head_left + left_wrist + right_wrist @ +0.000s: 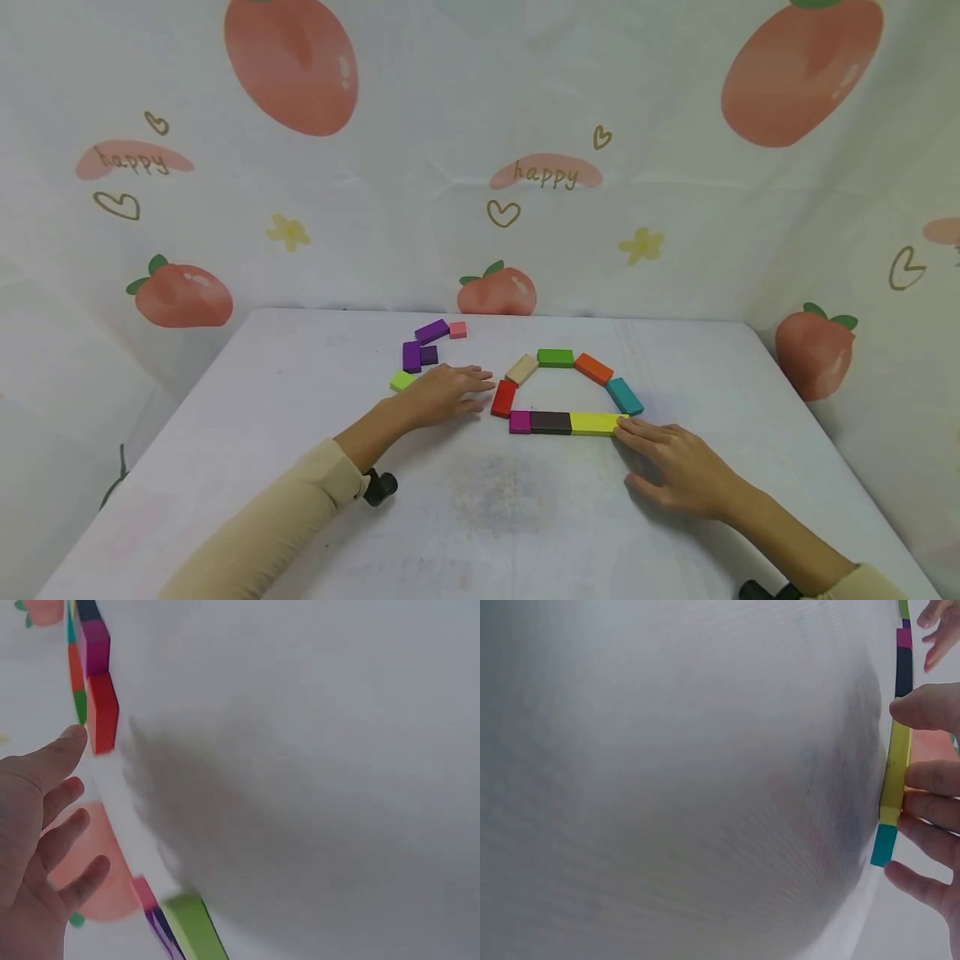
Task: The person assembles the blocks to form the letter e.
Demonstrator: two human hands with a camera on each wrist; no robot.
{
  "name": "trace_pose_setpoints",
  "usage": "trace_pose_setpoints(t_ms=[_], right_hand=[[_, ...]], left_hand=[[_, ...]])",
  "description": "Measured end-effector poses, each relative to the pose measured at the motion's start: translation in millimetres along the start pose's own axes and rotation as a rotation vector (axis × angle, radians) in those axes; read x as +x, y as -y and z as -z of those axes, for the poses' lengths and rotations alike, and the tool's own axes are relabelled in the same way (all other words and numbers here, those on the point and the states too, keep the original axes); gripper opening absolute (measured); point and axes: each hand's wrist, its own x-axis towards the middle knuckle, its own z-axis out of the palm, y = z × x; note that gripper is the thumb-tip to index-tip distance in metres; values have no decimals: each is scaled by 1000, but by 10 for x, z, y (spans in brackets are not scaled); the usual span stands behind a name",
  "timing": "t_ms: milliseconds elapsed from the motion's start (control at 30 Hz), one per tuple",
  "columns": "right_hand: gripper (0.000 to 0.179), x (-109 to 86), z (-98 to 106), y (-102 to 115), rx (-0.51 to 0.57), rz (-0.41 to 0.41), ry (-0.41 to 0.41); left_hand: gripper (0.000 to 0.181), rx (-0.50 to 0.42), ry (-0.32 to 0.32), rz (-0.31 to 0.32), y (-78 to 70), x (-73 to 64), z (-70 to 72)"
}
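Backed by a white fabric backdrop [420, 108] printed with red fruit. Laid out on a flat white tabletop [480, 533]. Reached over by 2 beige cloth sleeves [270, 525]. Spread loosely at the right hand [678, 467], with thumb well apart from the fingers, gripping nothing, with fingertips resting at the right end of the bottom row. Extended and relaxed at the left hand [442, 393], holding nothing, just beside the left side of the outline; hard to tell whether touching.

Arranged between the hands in an arch-shaped outline of 8 blocks. Built along the bottom from a long yellow rectangular block [592, 424], under the right fingertips, then a black rectangular block [551, 423]. Curved above, right to left, through teal [625, 397], orange [594, 368], green [556, 358], beige [522, 369] and red rectangular blocks [504, 398], with red nearest the left fingertips. Ended at bottom left with a short magenta block [520, 422].

Grouped beyond the left hand: 2 purple rectangular blocks [411, 357], a partly hidden light-green block [402, 381], a small dark-purple block [429, 355] and a small pink block [457, 330].
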Motion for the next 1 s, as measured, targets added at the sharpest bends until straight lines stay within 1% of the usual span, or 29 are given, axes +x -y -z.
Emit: trace_pose_setpoints(t_ms=[133,200,333,467,567,667,800,900,1000], right_hand=[[60,6,5,2,1,9,-11],[60,4,8,2,-2,9,-12],[61,-2,9,4,-6,6,-9],[61,-4,1,9,-6,-1,-8],[61,-3,-1,12,-5,-8,-2],[61,-2,-3,16,-1,-10,-1],[60,1,-4,16,2,-5,-9],[60,0,-4,14,3,-7,-7],[60,-4,-3,12,2,-12,0]], left_hand=[[45,21,-64,10,127,-242,61],[45,24,-86,27,197,-371,93],[45,19,-120,79,339,-600,134],[44,31,-154,139,475,-757,128],[41,42,-160,192,549,-831,112],[38,40,-145,215,590,-880,100],[37,32,-128,212,607,-913,90],[36,14,-128,211,598,-925,86],[35,-6,-135,196,580,-923,74]])
